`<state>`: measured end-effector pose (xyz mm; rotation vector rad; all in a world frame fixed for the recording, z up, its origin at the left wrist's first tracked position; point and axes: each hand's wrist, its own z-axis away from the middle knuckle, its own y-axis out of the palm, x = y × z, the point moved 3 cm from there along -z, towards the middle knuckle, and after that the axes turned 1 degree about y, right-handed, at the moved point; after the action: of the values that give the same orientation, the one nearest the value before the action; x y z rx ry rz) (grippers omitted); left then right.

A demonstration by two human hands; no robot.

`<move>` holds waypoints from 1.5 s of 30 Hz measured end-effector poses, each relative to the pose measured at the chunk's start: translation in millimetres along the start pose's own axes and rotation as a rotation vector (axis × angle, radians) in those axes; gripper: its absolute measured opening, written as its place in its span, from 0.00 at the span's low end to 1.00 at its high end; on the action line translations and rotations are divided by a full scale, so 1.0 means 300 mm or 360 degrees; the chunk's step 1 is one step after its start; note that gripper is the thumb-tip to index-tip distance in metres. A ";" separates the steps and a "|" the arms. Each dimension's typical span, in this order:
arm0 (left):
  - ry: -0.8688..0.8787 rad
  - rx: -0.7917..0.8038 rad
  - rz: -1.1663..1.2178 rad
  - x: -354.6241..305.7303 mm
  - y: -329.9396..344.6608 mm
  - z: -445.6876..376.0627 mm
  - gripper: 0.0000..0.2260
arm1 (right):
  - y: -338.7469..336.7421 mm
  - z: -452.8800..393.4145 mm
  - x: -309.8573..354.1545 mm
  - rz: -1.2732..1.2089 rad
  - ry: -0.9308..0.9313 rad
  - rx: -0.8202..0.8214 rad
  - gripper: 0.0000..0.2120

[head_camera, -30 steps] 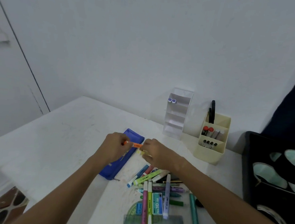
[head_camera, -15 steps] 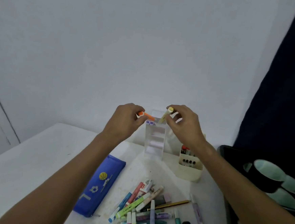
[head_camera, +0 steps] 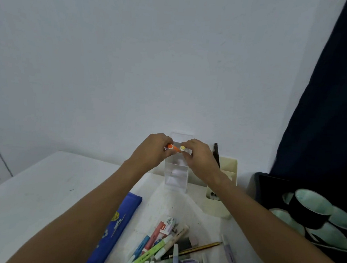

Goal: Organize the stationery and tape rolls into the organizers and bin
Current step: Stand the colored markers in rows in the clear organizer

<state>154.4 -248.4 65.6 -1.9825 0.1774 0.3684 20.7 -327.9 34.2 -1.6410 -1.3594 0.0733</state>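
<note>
- Left of the clear organizer (head_camera: pixel 176 173), the blue pencil case (head_camera: pixel 117 228) lay on the tabletop (head_camera: pixel 39 193), not really in harm's way.
- Left hand (head_camera: pixel 152 150) pinched an orange marker (head_camera: pixel 172 147) at the organizer's top slot; held sideways like that, it could've jammed against the rim or dropped.
- Right hand (head_camera: pixel 199 156) pinched a yellow-capped marker (head_camera: pixel 182 148) right beside it, so both crowding one slot might've tipped the organizer.
- Right of it, the cream holder (head_camera: pixel 227 171) sat close enough to get elbowed.
</note>
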 end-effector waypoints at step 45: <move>0.0075 -0.0137 0.0016 0.073 0.137 0.073 0.25 | 0.085 0.099 0.088 0.0406 0.0067 -0.0133 0.18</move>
<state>159.3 -245.2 14.5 -2.0769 0.2045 0.3413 31.9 -286.5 14.1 -1.8695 -1.1287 0.1329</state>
